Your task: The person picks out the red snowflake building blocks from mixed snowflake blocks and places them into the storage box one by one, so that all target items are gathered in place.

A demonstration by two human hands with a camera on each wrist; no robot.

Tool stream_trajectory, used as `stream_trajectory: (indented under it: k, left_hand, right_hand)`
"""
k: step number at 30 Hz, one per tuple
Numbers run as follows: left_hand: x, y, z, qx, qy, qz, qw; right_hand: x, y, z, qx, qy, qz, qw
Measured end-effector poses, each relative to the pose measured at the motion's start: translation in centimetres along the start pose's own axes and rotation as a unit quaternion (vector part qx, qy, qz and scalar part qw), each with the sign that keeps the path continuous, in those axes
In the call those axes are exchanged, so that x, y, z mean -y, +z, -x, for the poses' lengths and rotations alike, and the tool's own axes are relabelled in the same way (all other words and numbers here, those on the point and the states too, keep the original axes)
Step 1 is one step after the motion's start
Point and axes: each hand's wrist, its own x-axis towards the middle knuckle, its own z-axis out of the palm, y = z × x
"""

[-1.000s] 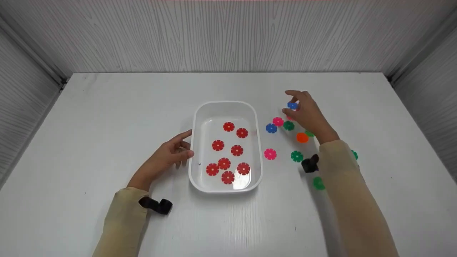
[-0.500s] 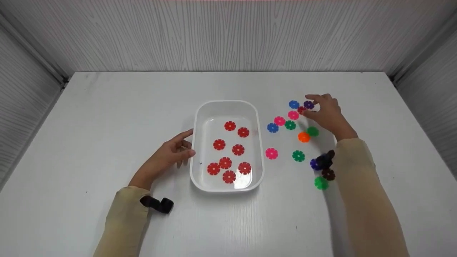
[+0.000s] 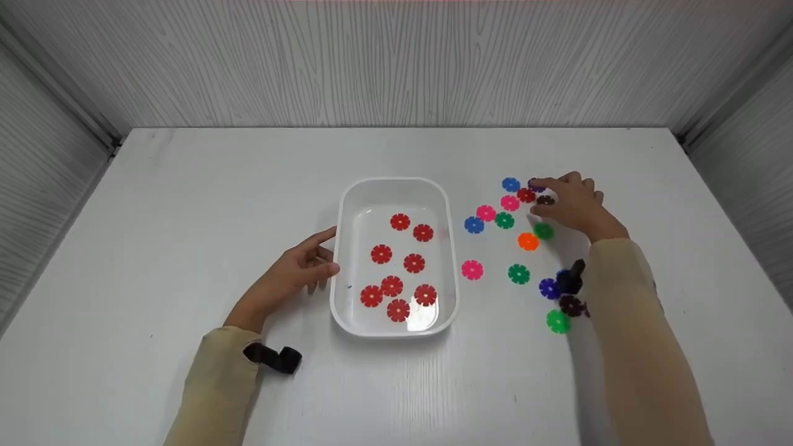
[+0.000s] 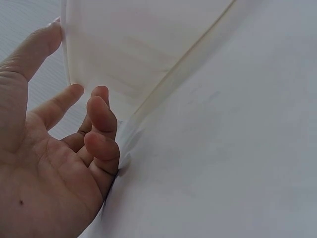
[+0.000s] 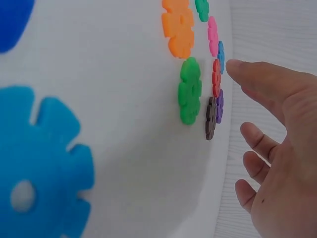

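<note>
My left hand (image 3: 291, 272) is at the left side of a white tray (image 3: 336, 297), thumb and forefinger touching its rim while the other fingers bend loosely below, as the left wrist view shows. Inside the tray lie several red flower-shaped plastic discs (image 3: 414, 263). Over the far right group of discs hovers my right hand (image 3: 579, 207), thumb and forefinger spread apart with nothing between them. Nearest its fingertips are a red disc (image 3: 526, 195), a dark brown disc (image 5: 211, 118) and a purple disc (image 5: 220, 106), which the forefinger partly covers in the head view.
Right of the tray, more discs are scattered: pink (image 3: 472, 270), orange (image 3: 528, 241), green (image 3: 518, 274), blue (image 3: 474, 225) and light green (image 3: 558, 321). Some dark discs lie partly under the right sleeve (image 3: 626, 297) and its black wrist camera. A grey wood-grain panel (image 3: 396, 62) rises behind the table.
My right hand has moved right, away from the light blue disc, uncovering the red, purple and dark brown discs. The left hand stays at the tray's rim.
</note>
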Motion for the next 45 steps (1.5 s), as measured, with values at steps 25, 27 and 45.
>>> stream_trajectory:
  k: [25,27,45]
  left_hand:
    - [-0.1,0.3,-0.3,0.009,0.0,0.001,1.0]
    - [-0.1,0.3,-0.3,0.01,0.002,0.004,0.9999]
    - [-0.2,0.1,-0.4,0.011,-0.003,-0.006,0.9999]
  right_hand:
    - [-0.6,0.1,-0.4,0.028,0.003,0.024,0.9993]
    - [-0.6,0.1,-0.3,0.029,-0.013,0.035,0.9989]
    - [1.6,-1.0,0.8,0.02,-0.061,-0.001,0.998]
